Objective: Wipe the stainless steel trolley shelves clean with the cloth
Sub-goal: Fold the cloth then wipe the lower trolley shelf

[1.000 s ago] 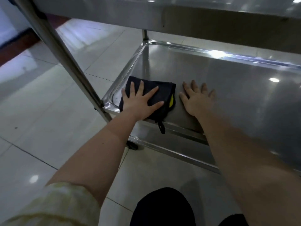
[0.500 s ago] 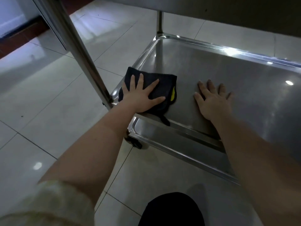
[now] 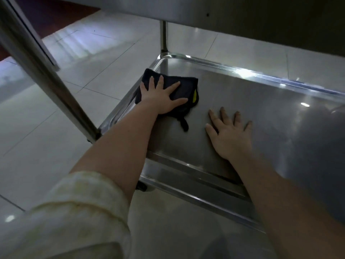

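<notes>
The lower stainless steel shelf (image 3: 261, 113) of the trolley fills the right half of the view. A dark folded cloth (image 3: 187, 85) with a yellow tag and a short loop lies near the shelf's left end. My left hand (image 3: 162, 96) presses flat on the cloth with fingers spread. My right hand (image 3: 229, 133) rests flat on the bare steel to the right of the cloth, holding nothing.
The upper shelf (image 3: 242, 17) overhangs at the top of the view. A slanted steel post (image 3: 43, 71) runs down to the shelf's near left corner, and a rear post (image 3: 164, 38) stands at the far left corner. Pale floor tiles (image 3: 56, 128) surround the trolley.
My left hand has pushed the cloth away from the near rim toward the far left corner. My right hand has also slid farther onto the shelf. The camera has moved lower and closer.
</notes>
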Demonstrator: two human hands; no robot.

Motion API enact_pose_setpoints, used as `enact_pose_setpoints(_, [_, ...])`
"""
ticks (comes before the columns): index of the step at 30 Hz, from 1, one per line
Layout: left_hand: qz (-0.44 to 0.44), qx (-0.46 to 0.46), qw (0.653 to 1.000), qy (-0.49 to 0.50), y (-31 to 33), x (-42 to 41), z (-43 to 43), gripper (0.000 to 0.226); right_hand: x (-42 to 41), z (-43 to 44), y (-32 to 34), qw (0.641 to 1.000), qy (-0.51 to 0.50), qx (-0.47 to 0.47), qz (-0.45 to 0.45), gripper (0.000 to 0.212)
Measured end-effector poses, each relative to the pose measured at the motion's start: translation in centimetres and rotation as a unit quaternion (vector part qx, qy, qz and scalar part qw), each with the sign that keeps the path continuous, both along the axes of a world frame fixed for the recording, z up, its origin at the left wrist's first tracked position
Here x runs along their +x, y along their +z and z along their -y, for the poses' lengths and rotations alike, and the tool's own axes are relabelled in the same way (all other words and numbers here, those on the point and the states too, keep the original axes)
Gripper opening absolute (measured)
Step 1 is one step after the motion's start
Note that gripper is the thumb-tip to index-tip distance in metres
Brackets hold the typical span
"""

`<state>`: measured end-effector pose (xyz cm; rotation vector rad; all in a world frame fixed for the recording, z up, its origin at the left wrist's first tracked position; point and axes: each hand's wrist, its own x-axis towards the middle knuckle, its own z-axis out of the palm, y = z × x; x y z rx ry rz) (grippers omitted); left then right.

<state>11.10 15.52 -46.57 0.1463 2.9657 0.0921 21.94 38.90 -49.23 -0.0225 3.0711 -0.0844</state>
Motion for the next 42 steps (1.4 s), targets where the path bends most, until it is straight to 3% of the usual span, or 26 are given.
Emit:
enact_pose_setpoints(5, [0.000, -0.012, 1.000, 0.000, 0.0, -4.3, -3.8, 0.088, -0.7, -0.3, -0.2, 1.000, -0.007, -0.001, -0.010, 0.058])
enact_pose_setpoints(10, [-0.011, -0.008, 0.999, -0.043, -0.9, -2.3, -2.0, 0.089, -0.4, -1.2, -0.1, 1.000, -0.006, -0.018, -0.008, 0.060])
enact_pose_setpoints(17, [-0.011, -0.031, 0.999, 0.006, -0.1, -1.2, -0.3, 0.087, 0.1, -0.5, -0.2, 1.000, -0.005, -0.013, -0.005, 0.062])
enact_pose_setpoints(20, [-0.014, -0.018, 1.000, -0.014, -0.2, 0.5, -4.6, 0.086, 0.2, -0.5, 0.4, 0.995, -0.025, -0.096, -0.032, 0.066])
enact_pose_setpoints(22, [-0.011, -0.002, 0.999, -0.047, 0.0, 2.0, -8.1, 0.083, 0.6, -0.9, 1.3, 0.960, -0.058, -0.257, -0.097, 0.063])
enact_pose_setpoints(25, [0.003, 0.006, 0.995, -0.096, 0.3, 4.7, -13.4, 0.078, 1.4, -2.5, 2.7, 0.867, -0.099, -0.456, -0.175, 0.051])
enact_pose_setpoints(27, [0.012, 0.018, 0.992, -0.122, 0.4, 7.0, -16.3, 0.079, 2.0, -4.6, 3.6, 0.821, -0.143, -0.504, -0.228, 0.041])
enact_pose_setpoints(28, [0.019, 0.021, 0.991, -0.133, 0.4, 8.2, -17.4, 0.081, 2.4, -5.8, 4.0, 0.816, -0.163, -0.495, -0.249, 0.036])
enact_pose_setpoints(32, [0.018, 0.054, 0.986, -0.157, 1.0, 10.2, -18.5, 0.066, 3.1, -10.4, 4.4, 0.845, -0.202, -0.450, -0.204, 0.030])
enact_pose_setpoints(34, [-0.090, 0.062, 0.985, -0.136, 1.6, 8.9, -17.1, 0.048, 2.6, -11.4, 4.2, 0.869, -0.186, -0.434, -0.149, 0.032])
enact_pose_setpoints(36, [-0.163, 0.042, 0.980, -0.107, 1.9, 6.8, -15.5, 0.039, 1.4, -11.3, 3.9, 0.914, -0.157, -0.361, -0.095, 0.039])
enact_pose_setpoints(38, [-0.109, 0.054, 0.989, -0.089, 1.8, 5.0, -14.5, 0.048, 0.1, -10.6, 3.6, 0.948, -0.157, -0.270, -0.053, 0.047])
enact_pose_setpoints(40, [-0.026, 0.065, 0.994, -0.084, 1.8, 4.2, -14.5, 0.057, -1.2, -9.7, 3.5, 0.957, -0.191, -0.215, -0.038, 0.051])
enact_pose_setpoints(42, [-0.031, 0.093, 0.992, -0.079, 1.7, 3.8, -14.7, 0.052, -2.1, -9.1, 3.6, 0.960, -0.206, -0.185, -0.036, 0.051])
